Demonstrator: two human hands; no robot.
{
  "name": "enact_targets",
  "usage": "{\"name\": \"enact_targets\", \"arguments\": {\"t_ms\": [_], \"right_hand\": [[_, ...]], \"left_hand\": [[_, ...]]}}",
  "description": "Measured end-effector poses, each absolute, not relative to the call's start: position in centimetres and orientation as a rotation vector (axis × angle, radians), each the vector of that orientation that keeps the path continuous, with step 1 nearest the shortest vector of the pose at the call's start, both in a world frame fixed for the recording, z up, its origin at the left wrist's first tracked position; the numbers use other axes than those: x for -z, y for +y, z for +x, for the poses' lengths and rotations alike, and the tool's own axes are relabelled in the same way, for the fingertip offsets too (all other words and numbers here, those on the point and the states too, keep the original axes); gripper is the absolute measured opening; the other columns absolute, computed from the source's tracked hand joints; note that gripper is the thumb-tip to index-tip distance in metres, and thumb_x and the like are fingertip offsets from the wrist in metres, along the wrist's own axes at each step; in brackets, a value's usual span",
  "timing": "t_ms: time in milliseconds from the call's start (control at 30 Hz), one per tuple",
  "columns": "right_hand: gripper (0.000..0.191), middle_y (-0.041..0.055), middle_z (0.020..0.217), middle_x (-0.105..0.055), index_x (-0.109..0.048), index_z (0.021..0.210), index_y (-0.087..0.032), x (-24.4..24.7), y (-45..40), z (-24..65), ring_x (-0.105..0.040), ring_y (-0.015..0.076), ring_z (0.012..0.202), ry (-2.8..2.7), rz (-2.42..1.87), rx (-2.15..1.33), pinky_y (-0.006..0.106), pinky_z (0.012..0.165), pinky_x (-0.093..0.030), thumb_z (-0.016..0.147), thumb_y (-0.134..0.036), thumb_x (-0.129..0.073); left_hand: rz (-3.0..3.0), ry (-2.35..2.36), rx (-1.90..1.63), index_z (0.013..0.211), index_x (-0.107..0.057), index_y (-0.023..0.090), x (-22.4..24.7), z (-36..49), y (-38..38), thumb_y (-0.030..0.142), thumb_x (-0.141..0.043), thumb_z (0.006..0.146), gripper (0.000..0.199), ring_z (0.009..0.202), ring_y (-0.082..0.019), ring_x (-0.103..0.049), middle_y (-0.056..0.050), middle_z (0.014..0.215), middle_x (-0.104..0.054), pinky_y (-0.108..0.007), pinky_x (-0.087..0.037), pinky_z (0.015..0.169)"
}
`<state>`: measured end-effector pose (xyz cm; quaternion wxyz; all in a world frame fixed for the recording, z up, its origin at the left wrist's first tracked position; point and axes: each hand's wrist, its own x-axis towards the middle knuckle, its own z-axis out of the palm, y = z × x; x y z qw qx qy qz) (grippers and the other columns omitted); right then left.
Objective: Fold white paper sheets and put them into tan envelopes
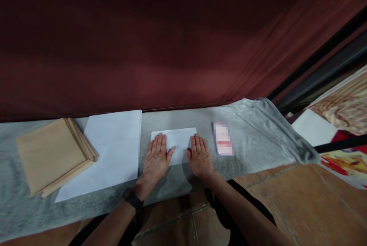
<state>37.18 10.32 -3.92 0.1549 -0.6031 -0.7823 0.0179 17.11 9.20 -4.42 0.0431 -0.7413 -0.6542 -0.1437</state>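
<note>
A small white sheet of paper (178, 143), perhaps folded, lies flat on the grey cloth. Across its left end rests my left hand (157, 156), palm down with the fingers stretched out and the thumb pointing inward. My right hand (200, 156) presses flat on the right end in the same way, its thumb turned toward the other. Both hands touch the paper and hold nothing between their fingers. The paper's lower corners are hidden under the hands.
Left of my hands lie large white sheets (114, 143), partly covered by a stack of brown envelopes (51, 152). A phone (223, 139) lies to the right on the grey cloth (252, 131). Behind hangs a dark red curtain (172, 47). Black bars (321, 55) stand at the right.
</note>
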Motion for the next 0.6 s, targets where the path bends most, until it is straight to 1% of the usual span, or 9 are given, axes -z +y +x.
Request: {"name": "enact_targets", "arguments": {"t_ms": [67, 133, 233, 333, 467, 600], "right_hand": [[0.057, 0.0273, 0.162, -0.040, -0.048, 0.152, 0.002, 2.8, 10.7, 37.2, -0.041, 0.0376, 0.151, -2.201, -1.773, -0.096, 0.057, 0.125, -0.029, 0.106, -0.031, -0.042], [0.057, 0.0266, 0.161, -0.041, -0.049, 0.151, 0.002, 1.7, 11.3, 36.8, -0.039, 0.0367, 0.152, -2.186, -1.756, -0.174, 0.057, 0.126, -0.027, 0.107, -0.033, -0.039], [0.056, 0.0179, 0.165, -0.040, -0.047, 0.155, -0.005, 0.7, 12.4, 35.3, -0.034, 0.0289, 0.156, -2.202, -1.626, -0.342, 0.049, 0.128, -0.029, 0.109, -0.036, -0.033], [0.057, 0.0150, 0.164, -0.043, -0.046, 0.156, -0.007, 1.1, 13.1, 33.5, -0.034, 0.0237, 0.156, -2.244, -1.500, -0.428, 0.043, 0.129, -0.030, 0.111, -0.037, -0.030], [0.054, 0.0126, 0.160, -0.051, -0.048, 0.155, -0.011, 2.4, 13.8, 32.4, -0.040, 0.0217, 0.153, -2.273, -1.462, -0.382, 0.043, 0.128, -0.030, 0.112, -0.036, -0.029], [0.052, 0.0114, 0.160, -0.050, -0.051, 0.153, -0.013, 3.1, 14.2, 33.0, -0.041, 0.0225, 0.152, -2.281, -1.542, -0.276, 0.044, 0.127, -0.033, 0.112, -0.038, -0.030]], "left_hand": [[-2.235, -2.012, 0.452, 0.155, -0.041, -0.003, 4.2, 17.6, 9.3, 0.046, -0.028, 0.107, 0.070, 0.154, -0.037, -0.036, -0.027, 0.162, -0.040, -0.056, -0.029, 0.126], [-2.242, -1.988, 0.476, 0.156, -0.040, -0.001, 4.0, 18.4, 9.5, 0.041, -0.029, 0.107, 0.066, 0.155, -0.035, -0.035, -0.026, 0.163, -0.040, -0.056, -0.028, 0.127], [-2.339, -1.897, 0.496, 0.159, -0.036, 0.004, 4.4, 19.8, 10.2, 0.029, -0.031, 0.105, 0.060, 0.158, -0.030, -0.028, -0.021, 0.166, -0.037, -0.053, -0.026, 0.129], [-2.409, -1.863, 0.487, 0.160, -0.034, 0.004, 5.4, 20.5, 11.2, 0.021, -0.035, 0.100, 0.062, 0.160, -0.029, -0.023, -0.021, 0.167, -0.034, -0.053, -0.026, 0.128], [-2.421, -1.899, 0.468, 0.161, -0.034, 0.008, 6.0, 20.5, 11.9, 0.020, -0.039, 0.097, 0.065, 0.160, -0.029, -0.022, -0.019, 0.168, -0.033, -0.053, -0.026, 0.129], [-2.421, -1.913, 0.463, 0.159, -0.037, 0.004, 5.4, 20.1, 11.7, 0.019, -0.033, 0.099, 0.062, 0.159, -0.030, -0.026, -0.021, 0.167, -0.035, -0.053, -0.025, 0.129]]}}
